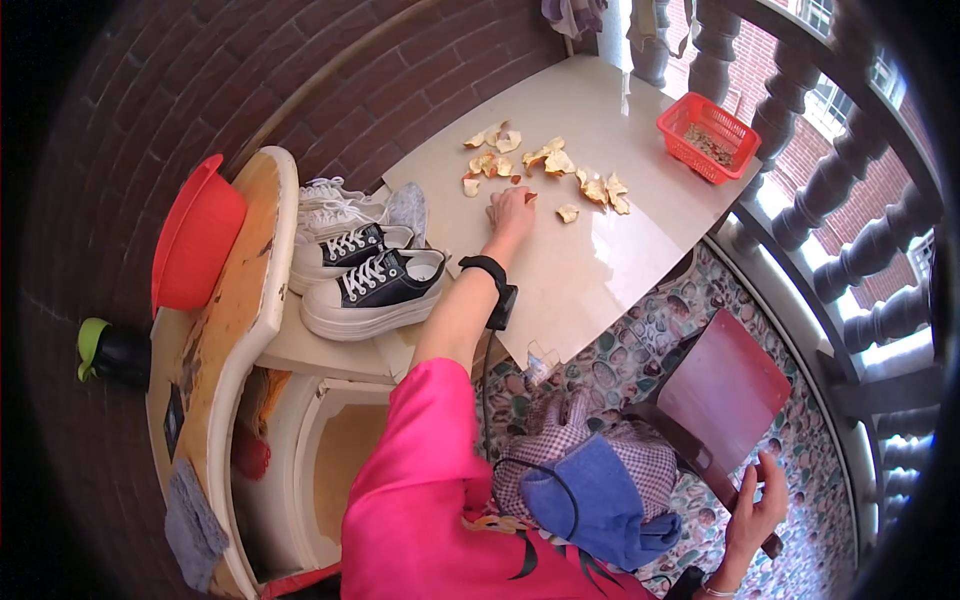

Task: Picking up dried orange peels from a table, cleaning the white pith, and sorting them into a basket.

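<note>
My left hand (513, 213) reaches over the pale tabletop (555, 277), fingers bent down, with a small reddish-brown piece of peel (531, 197) at its edge; whether the fingers grip it is unclear. Dried, curled pieces of fruit peel, yellowish inside, lie beyond it: one cluster (491, 164), another (555, 159), and a third (604, 192). A single piece (568, 214) lies right of the hand. My right hand (759, 491) hangs at the lower right beside a chair, fingers apart, nothing visible in it.
A red plastic basket (709, 139) with small flat pieces stands at the table's far right corner. Black-and-white sneakers (375, 289) sit left of my forearm, near a red basin (196, 240). A reddish chair (724, 390), a checked cloth with a blue towel (589, 495) and a balustrade (832, 187) are to the right.
</note>
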A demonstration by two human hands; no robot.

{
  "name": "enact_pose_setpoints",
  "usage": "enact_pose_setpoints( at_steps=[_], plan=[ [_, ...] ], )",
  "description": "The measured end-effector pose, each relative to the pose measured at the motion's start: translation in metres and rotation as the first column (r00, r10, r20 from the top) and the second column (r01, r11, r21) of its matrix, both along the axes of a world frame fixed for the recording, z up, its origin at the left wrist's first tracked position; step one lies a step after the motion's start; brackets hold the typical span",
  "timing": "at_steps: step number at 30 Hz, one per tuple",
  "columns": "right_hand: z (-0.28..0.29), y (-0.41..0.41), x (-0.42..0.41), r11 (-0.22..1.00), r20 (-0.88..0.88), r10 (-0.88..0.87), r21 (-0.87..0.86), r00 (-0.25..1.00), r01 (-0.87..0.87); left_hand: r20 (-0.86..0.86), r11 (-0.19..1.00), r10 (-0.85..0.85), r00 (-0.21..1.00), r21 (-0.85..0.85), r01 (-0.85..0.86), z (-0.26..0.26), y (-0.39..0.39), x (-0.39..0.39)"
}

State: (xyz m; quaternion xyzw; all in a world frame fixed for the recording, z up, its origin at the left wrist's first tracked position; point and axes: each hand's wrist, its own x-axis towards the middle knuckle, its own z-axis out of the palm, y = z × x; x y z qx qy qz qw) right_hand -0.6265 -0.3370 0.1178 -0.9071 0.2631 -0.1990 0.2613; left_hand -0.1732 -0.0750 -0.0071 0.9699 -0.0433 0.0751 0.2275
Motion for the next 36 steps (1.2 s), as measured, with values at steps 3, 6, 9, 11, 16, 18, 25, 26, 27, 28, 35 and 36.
enact_pose_setpoints(
  at_steps=[3, 6, 9, 11, 16, 18, 25, 26, 27, 28, 35, 36],
  plan=[
    [-0.002, 0.001, -0.002, 0.998, -0.002, 0.025, -0.053, 1.000, -0.025, -0.017, 0.993, 0.049, 0.999, 0.106, -0.047, -0.005, 0.003, 0.006],
    [-0.002, 0.000, -0.003, 0.998, -0.006, 0.020, -0.053, 1.000, -0.020, 0.039, 0.993, 0.110, 0.993, 0.044, -0.111, -0.009, 0.001, 0.013],
    [0.000, -0.002, -0.002, 1.000, -0.009, -0.021, -0.014, 1.000, 0.021, -0.005, 0.940, 0.182, 0.983, -0.293, -0.175, -0.008, 0.007, 0.025],
    [-0.001, -0.003, 0.001, 1.000, 0.022, 0.004, 0.012, 1.000, -0.004, -0.023, 0.673, 0.163, 0.986, -0.728, -0.128, -0.025, 0.038, 0.046],
    [-0.002, -0.002, -0.003, 1.000, 0.003, 0.000, -0.024, 1.000, 0.000, -0.163, 0.367, -0.083, 0.983, -0.922, -0.121, 0.006, 0.028, 0.016],
    [-0.002, -0.002, -0.003, 0.999, 0.006, 0.013, -0.032, 1.000, -0.012, -0.141, 0.347, -0.104, 0.985, -0.933, -0.097, 0.008, 0.030, 0.013],
    [-0.001, 0.001, -0.003, 0.999, -0.021, 0.027, -0.036, 0.999, -0.028, -0.323, 0.446, 0.007, 0.946, -0.846, -0.292, -0.007, 0.037, 0.036],
    [-0.001, 0.001, -0.002, 0.999, -0.022, 0.029, -0.035, 0.999, -0.030, -0.296, 0.529, 0.064, 0.953, -0.800, -0.284, -0.011, 0.038, 0.043],
    [-0.001, 0.000, -0.003, 0.999, -0.021, 0.019, -0.029, 1.000, -0.020, -0.268, 0.604, 0.112, 0.957, -0.747, -0.280, -0.013, 0.034, 0.045],
    [-0.002, -0.001, -0.003, 1.000, -0.020, 0.011, -0.022, 1.000, -0.012, -0.239, 0.665, 0.130, 0.962, -0.699, -0.263, -0.016, 0.031, 0.046],
    [-0.001, -0.004, -0.005, 1.000, -0.049, -0.008, 0.024, 0.999, 0.009, -0.145, 0.893, 0.226, 0.963, -0.363, -0.264, -0.007, 0.013, 0.029],
    [0.000, -0.003, -0.005, 1.000, -0.056, -0.001, 0.028, 0.998, 0.003, -0.134, 0.907, 0.219, 0.966, -0.336, -0.252, -0.007, 0.015, 0.028]
  ],
)
